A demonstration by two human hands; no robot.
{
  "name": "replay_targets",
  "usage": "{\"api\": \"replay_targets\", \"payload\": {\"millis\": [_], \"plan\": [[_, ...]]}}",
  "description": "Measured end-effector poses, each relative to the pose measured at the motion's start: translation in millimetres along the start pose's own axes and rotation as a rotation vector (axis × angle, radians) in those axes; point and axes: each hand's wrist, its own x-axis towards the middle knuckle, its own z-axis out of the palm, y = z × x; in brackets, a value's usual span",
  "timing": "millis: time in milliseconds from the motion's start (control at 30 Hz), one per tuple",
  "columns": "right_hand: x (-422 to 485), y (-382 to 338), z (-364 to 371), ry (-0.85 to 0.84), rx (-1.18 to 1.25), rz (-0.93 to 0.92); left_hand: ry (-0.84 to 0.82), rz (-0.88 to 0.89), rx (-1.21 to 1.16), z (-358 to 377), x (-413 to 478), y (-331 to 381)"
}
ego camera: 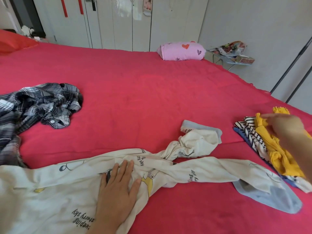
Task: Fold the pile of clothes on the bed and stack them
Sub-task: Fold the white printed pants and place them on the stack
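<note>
Cream cotton pyjama piece with black lettering and blue-grey cuffs (70, 179) is sprawled across the near side of the bed (143, 92). Its long axis runs left to right, and its two twisted cuffed ends point off to the right, one kinking away toward the far side. The left hand (118, 188) lies flat on it, fingers (125, 168) straight and relaxed, not gripping anything.

Over on the right, the right hand (287, 129) is blurry above a yellow ribbed top (278, 156) that sits on a black-and-white striped garment (251, 130). Honestly can't tell if those fingers are grasping it or just touching.

Further back on the left there's a crumpled grey plaid shirt (38, 105). The bedsheet is bright pinkish red and a bit wrinkled. At the far edge sits a folded pink garment with hearts (181, 51), with white wardrobe doors (121, 22) behind.
</note>
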Motion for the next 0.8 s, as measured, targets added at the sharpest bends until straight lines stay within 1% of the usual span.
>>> {"api": "replay_targets", "payload": {"millis": [100, 133, 200, 267, 367, 433, 500, 533, 600, 667, 700, 733, 800], "plan": [[-13.0, 14.5, 38.1, -0.234, -0.233, -0.128, 0.033, -0.004, -0.024, 5.4, 2.3, -2.0], [-20.4, 16.7, 56.6, -0.291, -0.295, -0.172, 0.013, -0.004, -0.018, 7.7, 4.1, -3.7], [-34.5, 14.8, 93.3, -0.368, -0.389, -0.24, -0.078, -0.008, 0.005, 8.0, 6.6, -6.7], [-51.2, 1.2, 124.7, -0.442, -0.483, -0.335, -0.093, 0.014, 0.043, 7.9, 7.4, -9.1], [-66.6, -13.1, 168.3, -0.539, -0.57, -0.39, -0.048, 0.023, 0.067, 9.8, 8.7, -11.7], [-68.1, -9.5, 194.3, -0.589, -0.77, -0.368, -0.013, 0.032, 0.086, 12.6, 9.9, -12.7], [-70.6, 1.2, 203.6, -0.592, -0.938, -0.342, -0.016, 0.037, 0.092, 13.6, 10.4, -13.2], [-71.6, 6.5, 201.0, -0.567, -0.963, -0.343, -0.015, 0.038, 0.085, 14.2, 10.5, -13.8], [-68.9, 11.0, 185.9, -0.501, -0.892, -0.367, -0.002, 0.043, 0.076, 15.3, 10.5, -13.1], [-58.9, 3.3, 162.1, -0.396, -0.662, -0.327, -0.005, 0.049, 0.073, 14.9, 10.1, -11.7], [-48.2, -3.2, 147.3, -0.327, -0.473, -0.246, -0.028, 0.047, 0.068, 14.5, 9.3, -10.8], [-37.3, -12.1, 129.4, -0.278, -0.225, -0.138, -0.046, 0.042, 0.057, 13.2, 8.2, -10.1], [-19.8, -27.3, 89.4, -0.257, 0.277, 0.069, -0.05, 0.013, 0.018, 10.5, 7.8, -7.8]]}}
